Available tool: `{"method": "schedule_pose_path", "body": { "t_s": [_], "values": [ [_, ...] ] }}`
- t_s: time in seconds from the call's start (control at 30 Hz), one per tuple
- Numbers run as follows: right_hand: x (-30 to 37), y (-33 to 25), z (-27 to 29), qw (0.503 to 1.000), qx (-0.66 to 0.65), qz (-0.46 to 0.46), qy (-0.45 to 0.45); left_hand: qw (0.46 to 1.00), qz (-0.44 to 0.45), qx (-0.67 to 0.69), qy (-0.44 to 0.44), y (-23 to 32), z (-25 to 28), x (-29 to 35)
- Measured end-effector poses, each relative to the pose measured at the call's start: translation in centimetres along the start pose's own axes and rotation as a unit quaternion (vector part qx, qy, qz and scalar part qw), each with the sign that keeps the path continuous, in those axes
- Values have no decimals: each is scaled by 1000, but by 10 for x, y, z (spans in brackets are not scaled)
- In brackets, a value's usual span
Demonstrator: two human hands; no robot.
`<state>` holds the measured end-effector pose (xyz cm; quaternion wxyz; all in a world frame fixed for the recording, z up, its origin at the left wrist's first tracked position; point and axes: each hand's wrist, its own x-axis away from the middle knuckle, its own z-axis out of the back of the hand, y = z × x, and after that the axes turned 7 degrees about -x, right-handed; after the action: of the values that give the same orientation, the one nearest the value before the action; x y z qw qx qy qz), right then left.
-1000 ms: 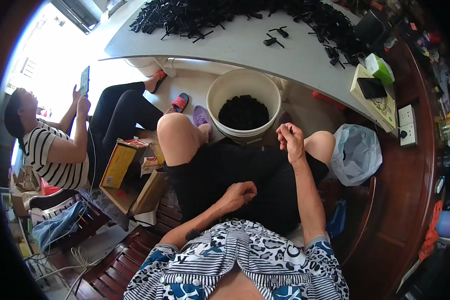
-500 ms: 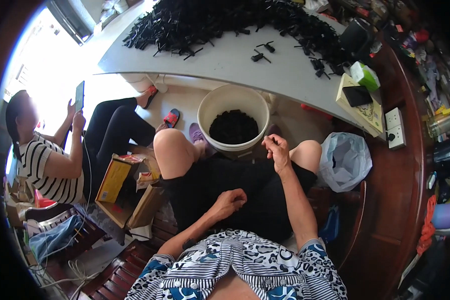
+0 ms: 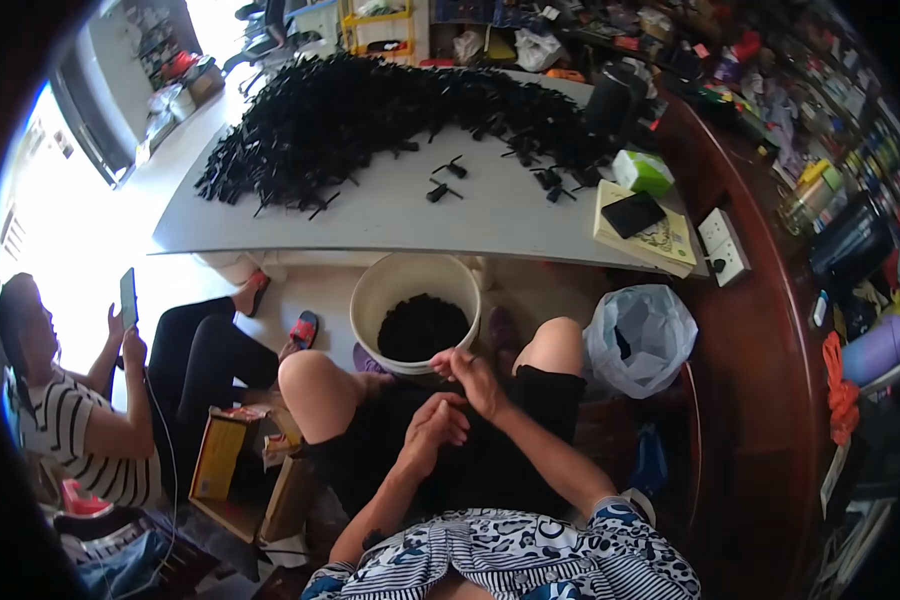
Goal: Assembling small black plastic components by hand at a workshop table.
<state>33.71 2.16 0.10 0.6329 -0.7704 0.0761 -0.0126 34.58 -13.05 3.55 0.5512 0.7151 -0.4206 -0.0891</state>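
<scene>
Grip of both hands, left hand [image 3: 433, 424] and right hand [image 3: 473, 376], curled over the lap; contents indiscernible.

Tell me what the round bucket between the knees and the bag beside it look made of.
Round cream-white bucket: probably plastic, going by its smooth, matte, evenly coloured wall and thin rolled rim. Crumpled pale translucent bag: thin plastic film, judging by its glossy wrinkles with dark contents showing through.
</scene>
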Motion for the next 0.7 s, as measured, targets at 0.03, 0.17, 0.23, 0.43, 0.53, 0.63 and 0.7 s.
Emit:
{"method": "schedule_pose_path", "body": {
  "t_s": [0.03,0.17,0.23,0.43,0.53,0.63,0.7],
  "values": [
    [4,-1,-6,999,21,26,-5,999,-30,14,10,1,-2,-6],
    [15,-15,-22,992,65,98,35,996,-58,52,51,0,-3,-17],
    [19,-14,-19,980,132,146,40,993,-98,55,45,-3,-2,-20],
    [38,-29,-19,954,207,180,120,992,-105,59,31,10,-11,-14],
    [41,-32,-19,919,325,185,122,985,-150,52,60,2,-4,-14],
    [48,-46,-15,920,313,230,55,986,-110,97,84,-3,6,-12],
    [53,-51,-8,938,272,213,12,988,-95,83,84,0,8,-10]
  ]
}}
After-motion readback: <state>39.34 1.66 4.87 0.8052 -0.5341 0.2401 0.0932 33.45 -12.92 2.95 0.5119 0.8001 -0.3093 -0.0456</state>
